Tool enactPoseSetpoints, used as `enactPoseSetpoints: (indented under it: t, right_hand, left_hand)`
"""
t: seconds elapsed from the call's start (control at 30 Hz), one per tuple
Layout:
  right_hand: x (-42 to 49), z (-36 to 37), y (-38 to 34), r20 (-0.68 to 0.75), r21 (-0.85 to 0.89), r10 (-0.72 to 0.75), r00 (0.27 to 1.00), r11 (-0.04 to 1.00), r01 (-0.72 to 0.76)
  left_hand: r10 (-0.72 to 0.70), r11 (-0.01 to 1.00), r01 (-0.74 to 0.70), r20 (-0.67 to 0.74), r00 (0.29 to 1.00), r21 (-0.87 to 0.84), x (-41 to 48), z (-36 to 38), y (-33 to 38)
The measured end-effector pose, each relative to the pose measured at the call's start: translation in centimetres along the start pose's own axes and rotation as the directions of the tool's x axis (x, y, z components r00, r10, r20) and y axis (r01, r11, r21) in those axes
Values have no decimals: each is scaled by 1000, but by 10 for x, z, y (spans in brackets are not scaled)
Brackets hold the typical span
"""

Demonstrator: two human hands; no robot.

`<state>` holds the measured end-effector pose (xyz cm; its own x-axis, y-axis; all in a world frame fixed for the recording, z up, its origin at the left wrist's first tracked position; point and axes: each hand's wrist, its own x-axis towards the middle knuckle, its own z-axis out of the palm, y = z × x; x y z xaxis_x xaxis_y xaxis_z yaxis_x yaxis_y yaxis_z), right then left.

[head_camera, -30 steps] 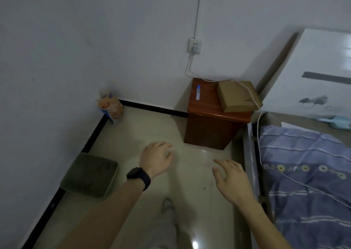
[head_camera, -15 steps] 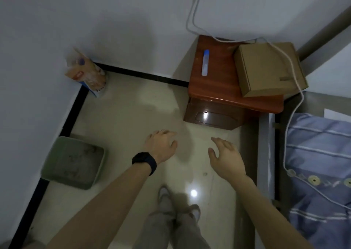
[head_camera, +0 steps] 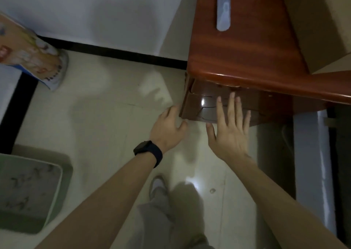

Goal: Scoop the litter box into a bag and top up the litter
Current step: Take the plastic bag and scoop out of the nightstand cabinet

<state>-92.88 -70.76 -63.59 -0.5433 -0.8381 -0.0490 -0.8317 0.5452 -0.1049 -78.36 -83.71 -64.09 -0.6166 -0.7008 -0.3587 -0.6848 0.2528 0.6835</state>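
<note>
A green litter box with grey litter stands on the floor at the lower left, against the wall. A printed litter bag leans in the corner at the upper left. My left hand, with a black watch on its wrist, reaches toward the lower left corner of the wooden nightstand, its fingers relaxed and empty. My right hand is spread flat with straight fingers in front of the nightstand's drawer front; whether it touches the drawer is unclear.
A pale blue flat object and a cardboard box lie on the nightstand. A bed frame runs along the right. My legs and a shoe show below, on the glossy tile floor.
I have moved closer and the view has tilted down. Both hands have advanced from mid-floor up to the nightstand's drawer front. The litter box and bag have shifted toward the left edge of the view.
</note>
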Motion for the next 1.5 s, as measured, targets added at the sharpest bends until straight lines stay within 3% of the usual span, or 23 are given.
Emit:
enactPoseSetpoints:
  t: [0.13, 0.23, 0.4, 0.5, 0.6, 0.73, 0.9, 1.03, 1.23, 1.3, 1.37, 1.43, 1.5]
  right_hand:
    - [26, 59, 17, -282, -122, -49, 958, 992, 15]
    - [48, 94, 36, -508, -224, -152, 848, 974, 40]
    - [85, 123, 50, -684, -300, -254, 684, 952, 54]
    - [96, 130, 51, -740, -303, -268, 617, 952, 50]
    - [98, 128, 52, -751, -303, -274, 601, 951, 55]
    - [96, 123, 52, -746, -296, -275, 607, 953, 68]
    - [82, 120, 55, -679, -272, -282, 678, 954, 124]
    - [57, 105, 56, -581, -249, -296, 758, 951, 181]
    - [0, 80, 42, -533, -12, -206, 821, 972, 236]
    - [-19, 73, 45, -532, 54, -193, 824, 964, 261]
    - [-32, 64, 50, -485, 79, -204, 850, 958, 275]
    - [-40, 54, 54, -431, 93, -204, 879, 959, 268]
    - [-46, 45, 54, -396, 138, -181, 900, 958, 253]
  left_hand:
    - [58, 990, -79, -178, 982, -113, 36, 36, -10]
    - [138, 964, -186, -243, 960, -189, 54, 61, -15]
    - [194, 908, -317, -395, 898, -274, 66, 102, -23]
    - [225, 881, -404, -533, 815, -246, 72, 117, -28]
    - [191, 876, -420, -627, 756, -239, 72, 123, -23]
    - [92, 847, -378, -597, 797, -374, 66, 118, -8]
    - [-49, 771, -355, -604, 795, -529, 67, 106, 2]
    - [85, 910, -311, -611, 787, -274, 67, 86, -5]
    - [238, 937, -318, -397, 887, -148, 12, 64, -26]
    - [327, 932, -361, -341, 881, -38, -6, 57, -28]
    - [507, 860, -441, -349, 788, 255, -13, 45, -21]
    - [716, 678, -505, -321, 620, 535, -13, 36, -2]
    - [839, 488, -520, -212, 502, 701, -10, 33, 30]
